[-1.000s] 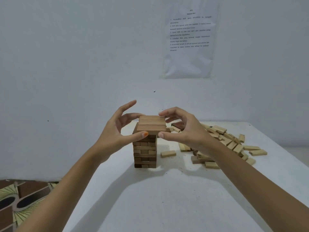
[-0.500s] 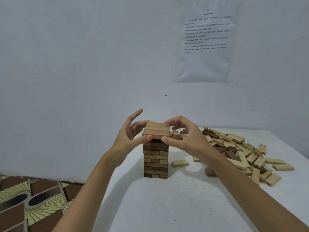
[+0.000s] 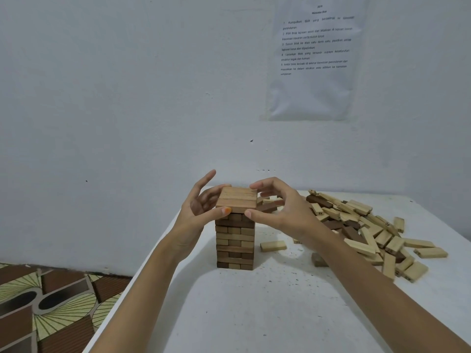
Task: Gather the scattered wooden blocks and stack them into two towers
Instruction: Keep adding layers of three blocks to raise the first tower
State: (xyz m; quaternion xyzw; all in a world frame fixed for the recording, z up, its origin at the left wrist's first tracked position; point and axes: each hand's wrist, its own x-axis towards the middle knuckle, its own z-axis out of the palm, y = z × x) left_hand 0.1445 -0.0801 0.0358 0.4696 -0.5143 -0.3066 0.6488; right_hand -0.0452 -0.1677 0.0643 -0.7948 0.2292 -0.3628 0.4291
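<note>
White speckled table bears rectangular wooden tower.

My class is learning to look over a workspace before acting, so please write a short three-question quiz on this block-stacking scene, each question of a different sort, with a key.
1. True or false: every block in the tower is the same shade of wood.
2. On which side of the tower does the pile of loose blocks lie? A left, B right, C in front.
3. What hangs on the wall behind the table?

Key: 1 false, dark and light blocks mix; 2 B; 3 a printed sheet.
</note>
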